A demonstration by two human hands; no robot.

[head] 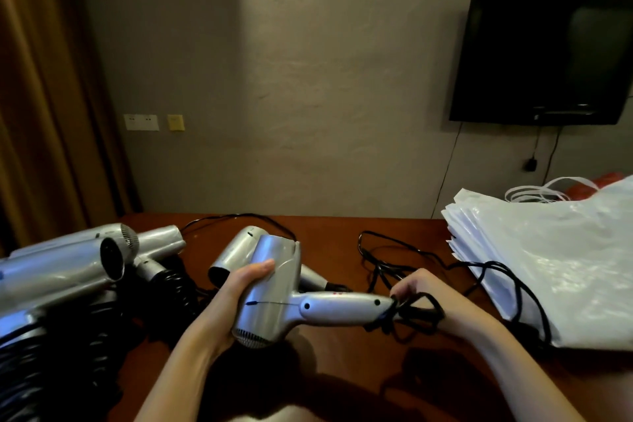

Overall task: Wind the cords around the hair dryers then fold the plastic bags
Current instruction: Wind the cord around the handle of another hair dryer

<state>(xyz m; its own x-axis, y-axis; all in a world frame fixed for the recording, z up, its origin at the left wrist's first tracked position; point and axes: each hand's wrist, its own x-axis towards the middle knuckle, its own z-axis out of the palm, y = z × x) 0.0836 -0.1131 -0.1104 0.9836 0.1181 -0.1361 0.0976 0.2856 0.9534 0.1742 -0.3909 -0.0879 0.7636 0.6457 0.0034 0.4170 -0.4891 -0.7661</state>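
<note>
1. While its barrel is gripped by the left hand (239,288), a silver hair dryer (277,298) is held above the brown table (325,226).
2. Its black cord (416,313) is pinched at the handle's end by the right hand (424,288).
3. A stack of plastic bags (548,260) is seen at the right; more dryers (85,260) are piled at the left.

Hair dryers (85,260) piled left on the table (342,370), held dryer (274,291) at centre, loose cord (383,260) behind, plastic bags (555,267) stacked right.
</note>
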